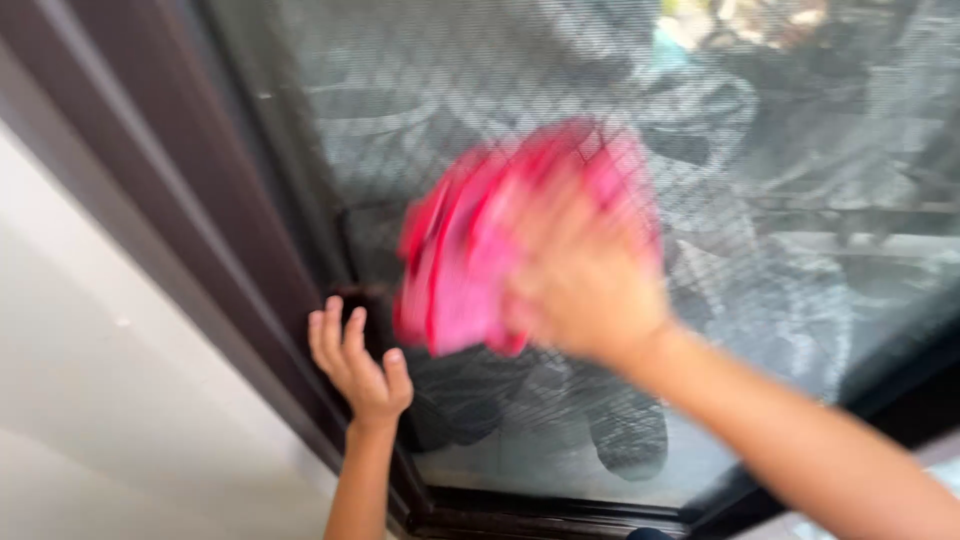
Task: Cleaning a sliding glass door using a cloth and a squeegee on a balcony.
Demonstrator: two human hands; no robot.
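Observation:
My right hand presses a bright pink cloth flat against a mesh window screen. Hand and cloth are blurred by motion. The cloth bunches out to the left of my palm. My left hand rests on the dark brown window frame at the screen's left edge, fingers curled round the inner edge of the frame, holding nothing loose.
A pale wall lies left of the frame. The frame's bottom rail runs under the screen. Through the mesh I see dim shapes of bicycles and other objects outside.

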